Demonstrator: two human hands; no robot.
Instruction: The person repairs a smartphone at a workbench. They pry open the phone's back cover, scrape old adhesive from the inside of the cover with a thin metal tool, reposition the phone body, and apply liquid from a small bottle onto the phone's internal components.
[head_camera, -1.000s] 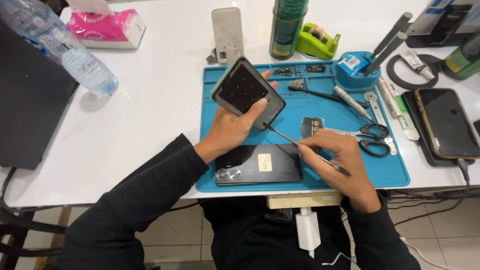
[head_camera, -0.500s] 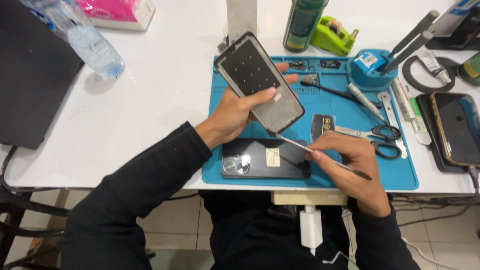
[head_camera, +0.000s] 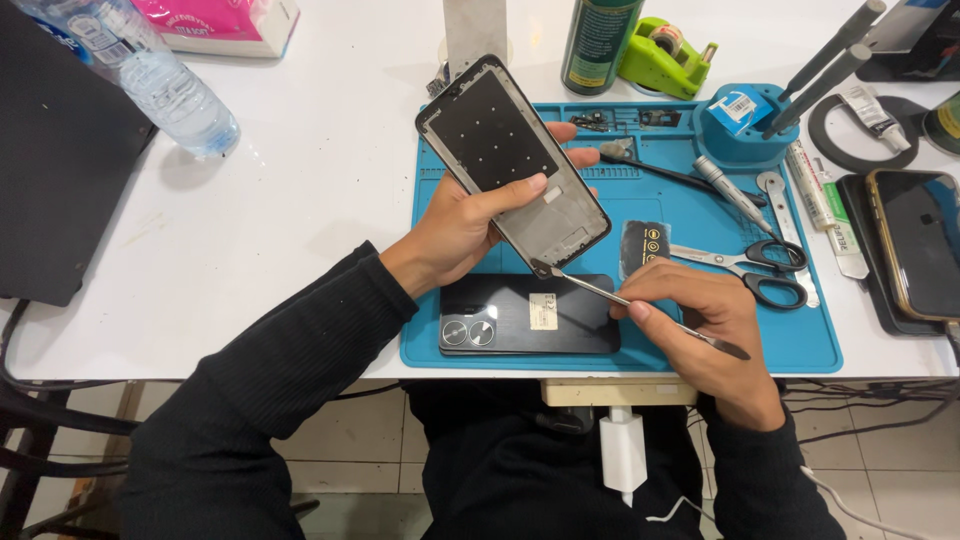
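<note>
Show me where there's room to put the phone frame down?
Biggest bare patch: the white table between the bottle, the laptop and the blue mat. The mat's front right corner, below the scissors, is bare too. Its back and right edge are crowded with tools.

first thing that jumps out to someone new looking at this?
The bright blue mat at centre-right of the white table, strewn with tools. Above it the left hand holds up a tilted phone frame while the right hand sets a thin metal pry tool to its lower end. A black phone back lies on the mat just below.
</note>
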